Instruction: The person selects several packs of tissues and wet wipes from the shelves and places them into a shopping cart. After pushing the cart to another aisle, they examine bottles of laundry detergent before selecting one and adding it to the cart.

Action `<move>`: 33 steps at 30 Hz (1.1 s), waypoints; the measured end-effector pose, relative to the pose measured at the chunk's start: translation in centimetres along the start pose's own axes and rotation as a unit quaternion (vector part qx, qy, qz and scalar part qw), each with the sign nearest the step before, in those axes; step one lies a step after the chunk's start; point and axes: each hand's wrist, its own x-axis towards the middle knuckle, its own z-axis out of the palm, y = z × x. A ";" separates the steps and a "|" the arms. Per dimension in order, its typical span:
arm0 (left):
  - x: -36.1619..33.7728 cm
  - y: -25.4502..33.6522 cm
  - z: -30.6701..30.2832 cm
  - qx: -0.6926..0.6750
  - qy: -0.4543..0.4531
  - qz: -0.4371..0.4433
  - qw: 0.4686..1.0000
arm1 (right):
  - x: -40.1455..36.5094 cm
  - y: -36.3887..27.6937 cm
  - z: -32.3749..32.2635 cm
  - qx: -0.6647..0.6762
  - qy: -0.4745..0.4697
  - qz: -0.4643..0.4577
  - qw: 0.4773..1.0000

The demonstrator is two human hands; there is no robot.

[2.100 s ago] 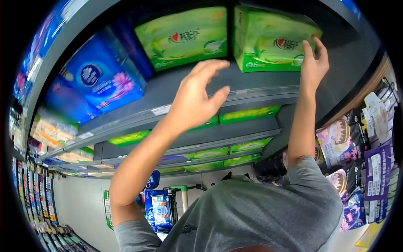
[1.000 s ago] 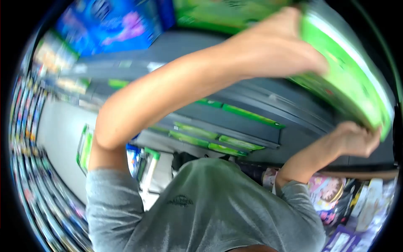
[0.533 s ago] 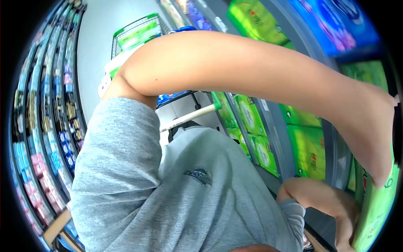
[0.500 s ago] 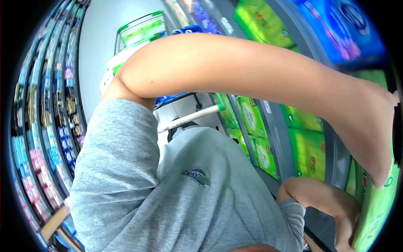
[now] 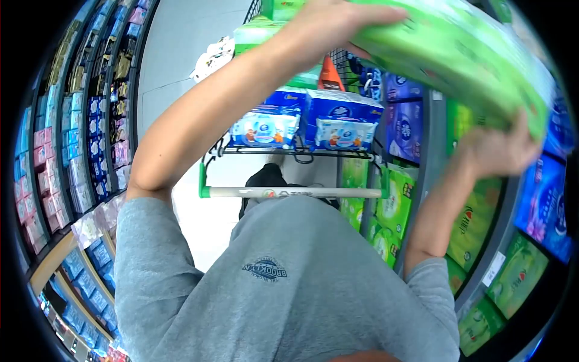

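Observation:
A long green plastic-wrapped pack of tissue paper (image 5: 452, 57) is raised in front of me at the upper right, blurred by motion. My left hand (image 5: 338, 24) grips its left end, the thumb lying over the wrapper. My right hand (image 5: 499, 149) is closed on the pack's lower right end; its fingers are smeared by motion. Below the pack stands a shopping cart, its pale handle (image 5: 295, 192) close to my body. Blue packs of wipes (image 5: 266, 123) sit at the cart's near end, with green packs (image 5: 259, 35) farther in.
Shelves on the right hold green tissue packs (image 5: 395, 196) and blue packs (image 5: 546, 199). Purple packs (image 5: 405, 130) stand beside the cart's right side. Racks of small pink and blue packages (image 5: 43, 145) line the left, beyond the pale floor (image 5: 172, 66).
The green pack has moved from the right shelf side up and left, toward the cart. Both arms have swung forward with it, and my view has turned to face the cart.

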 end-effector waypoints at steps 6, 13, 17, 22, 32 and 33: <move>4.1 -7.3 -13.2 0.035 0.145 -0.028 0.988 | -9.0 12.8 9.9 0.039 -0.116 0.229 0.966; 4.1 -17.4 -24.1 0.367 0.177 -0.024 0.913 | -18.6 21.8 9.8 -0.069 -0.477 0.421 0.768; 2.5 -22.3 -26.0 0.409 0.148 -0.032 0.900 | -22.7 23.2 7.6 -0.181 -0.603 0.330 0.704; 0.6 -22.1 -22.9 0.469 0.200 -0.116 0.852 | -21.2 19.4 5.4 -0.207 -0.610 0.312 0.698; -2.5 -25.3 -24.4 0.619 0.274 0.041 0.735 | -18.6 10.5 -8.7 -0.254 -0.419 0.270 0.829; -1.7 -23.6 -23.3 0.615 0.246 0.085 0.744 | -17.9 9.9 -10.4 -0.262 -0.388 0.316 0.825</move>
